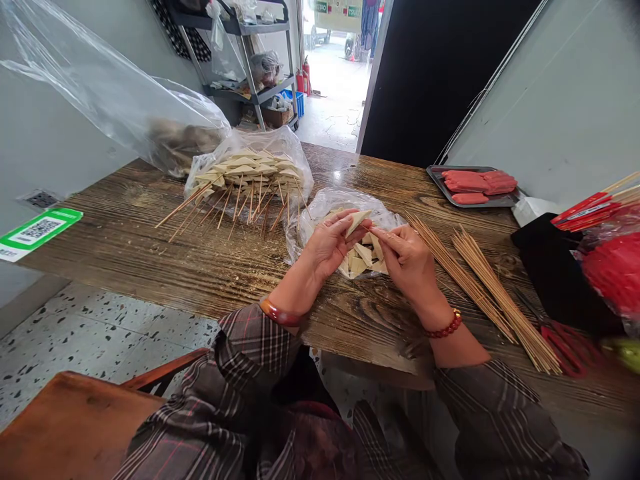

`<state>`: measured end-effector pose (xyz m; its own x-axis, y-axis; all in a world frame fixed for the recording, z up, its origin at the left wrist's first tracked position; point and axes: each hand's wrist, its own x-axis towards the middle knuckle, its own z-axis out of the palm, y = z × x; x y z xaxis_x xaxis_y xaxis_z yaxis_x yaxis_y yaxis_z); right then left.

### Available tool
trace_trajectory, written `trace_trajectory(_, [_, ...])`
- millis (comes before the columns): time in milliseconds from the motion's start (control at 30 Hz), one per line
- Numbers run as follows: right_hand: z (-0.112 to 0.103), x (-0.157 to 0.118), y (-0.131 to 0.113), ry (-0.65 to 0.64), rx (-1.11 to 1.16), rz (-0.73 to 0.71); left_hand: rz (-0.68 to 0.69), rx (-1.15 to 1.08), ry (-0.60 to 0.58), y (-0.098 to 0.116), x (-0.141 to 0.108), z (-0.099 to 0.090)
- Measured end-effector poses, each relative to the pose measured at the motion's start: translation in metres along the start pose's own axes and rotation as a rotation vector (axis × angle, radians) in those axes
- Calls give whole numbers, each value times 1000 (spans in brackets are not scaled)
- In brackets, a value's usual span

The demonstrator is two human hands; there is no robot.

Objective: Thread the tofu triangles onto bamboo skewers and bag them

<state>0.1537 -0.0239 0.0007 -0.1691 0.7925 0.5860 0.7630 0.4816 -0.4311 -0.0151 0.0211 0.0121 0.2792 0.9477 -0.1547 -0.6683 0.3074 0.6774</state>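
My left hand [327,247] is closed around a pale folded tofu-like piece [358,221], held above an open plastic bag [320,212]. Pinched in the fingers of my right hand [411,261] is a thin wooden skewer [374,229], its tip at the piece. Loose pale triangular pieces [364,253] lie in the bag beneath both hands. To the left, a second plastic bag [295,143] holds a pile of skewered pale pieces [255,167], their sticks pointing toward me. Two bundles of bare skewers [505,300] rest on the wooden table right of my right hand.
A black tray [437,175] with pink-red slabs [475,183] sits at the back right. Red-handled scissors [565,350] lie near a black box [545,273] at the right. A green-white card [40,233] is at the left edge; a wooden chair [85,427] stands below.
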Motion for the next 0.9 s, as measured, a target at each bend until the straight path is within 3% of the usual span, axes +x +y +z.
trace_trajectory(533, [7, 3, 0, 25, 249, 80, 327, 263, -28, -16, -3, 4])
trace_trajectory(900, [10, 3, 3, 55, 216, 49, 289, 302, -65, -20, -2, 3])
